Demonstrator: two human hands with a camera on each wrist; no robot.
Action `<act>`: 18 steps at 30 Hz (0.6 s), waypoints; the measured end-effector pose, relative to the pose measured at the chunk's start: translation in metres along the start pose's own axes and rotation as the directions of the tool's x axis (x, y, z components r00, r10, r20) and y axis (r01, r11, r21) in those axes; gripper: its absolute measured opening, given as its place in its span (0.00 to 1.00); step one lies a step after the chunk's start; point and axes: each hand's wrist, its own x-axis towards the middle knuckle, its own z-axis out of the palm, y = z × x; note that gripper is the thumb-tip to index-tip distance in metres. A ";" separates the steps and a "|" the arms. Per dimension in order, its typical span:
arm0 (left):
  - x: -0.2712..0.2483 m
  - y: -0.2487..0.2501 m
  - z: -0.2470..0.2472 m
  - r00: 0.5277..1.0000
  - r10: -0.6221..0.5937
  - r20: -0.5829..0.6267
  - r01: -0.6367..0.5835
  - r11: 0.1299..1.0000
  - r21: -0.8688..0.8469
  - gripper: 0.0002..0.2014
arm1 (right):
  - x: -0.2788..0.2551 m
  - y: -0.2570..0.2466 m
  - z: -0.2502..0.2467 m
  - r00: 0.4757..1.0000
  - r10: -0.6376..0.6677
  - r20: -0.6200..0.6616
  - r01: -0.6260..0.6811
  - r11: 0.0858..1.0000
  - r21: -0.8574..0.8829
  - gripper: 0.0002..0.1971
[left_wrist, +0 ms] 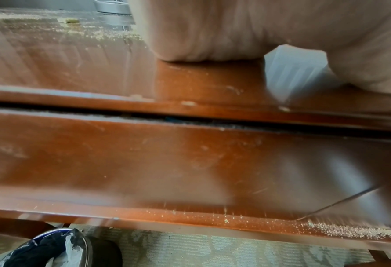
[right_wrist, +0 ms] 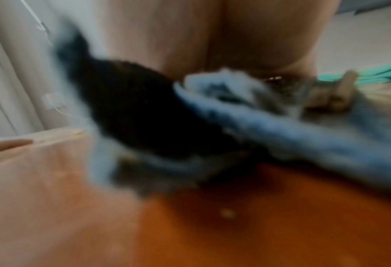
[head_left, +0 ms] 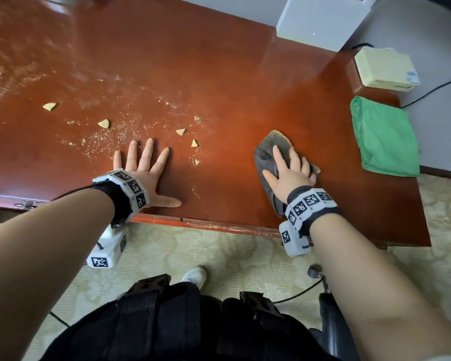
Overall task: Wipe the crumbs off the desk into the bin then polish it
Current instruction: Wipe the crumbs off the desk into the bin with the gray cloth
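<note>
Crumbs lie scattered on the red-brown desk: several yellow chunks and fine dust left of centre. My left hand lies flat on the desk near its front edge, fingers spread, just right of the dust. My right hand presses on a grey cloth on the desk's right part, fingers spread over it. The cloth looks blurred in the right wrist view. A folded green cloth lies at the desk's right end. A bin with a bag liner stands on the carpet below the desk.
A white box and a cream device with a cable sit beyond the desk's far right corner. Fine crumbs lie on a lower ledge of the desk front. Patterned carpet and a chair castor are below.
</note>
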 end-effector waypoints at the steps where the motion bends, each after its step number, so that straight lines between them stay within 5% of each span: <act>1: 0.000 0.000 0.000 1.000 -0.002 0.001 0.002 1.000 -0.001 0.60 | -0.003 -0.004 0.003 0.999 -0.029 -0.026 0.028 0.999 -0.025 0.29; 6: -0.002 -0.001 -0.001 1.000 0.003 -0.008 -0.003 1.000 -0.010 0.60 | -0.016 0.002 0.002 0.964 -0.255 -0.076 0.259 0.964 0.051 0.25; 8: -0.002 -0.001 0.000 1.000 0.004 -0.015 -0.004 1.000 -0.011 0.61 | -0.005 0.022 -0.010 0.974 -0.121 -0.190 0.156 0.971 0.180 0.25; 10: -0.002 -0.001 0.000 1.000 0.005 -0.017 -0.005 1.000 -0.009 0.61 | 0.005 0.047 -0.018 0.947 0.180 -0.265 -0.092 0.946 0.312 0.25; 13: -0.001 -0.001 0.001 1.000 0.005 -0.023 -0.006 1.000 -0.007 0.61 | 0.006 0.057 -0.013 0.903 0.428 -0.028 -0.399 0.863 0.311 0.28; 15: 0.000 -0.001 0.001 1.000 0.001 -0.022 -0.001 1.000 -0.008 0.61 | 0.001 0.040 -0.003 0.935 0.353 -0.035 -0.337 0.914 0.226 0.30; 18: -0.002 0.000 0.000 1.000 0.002 -0.015 -0.002 1.000 -0.004 0.60 | -0.017 -0.001 0.011 0.988 -0.014 -0.154 0.032 0.993 0.110 0.30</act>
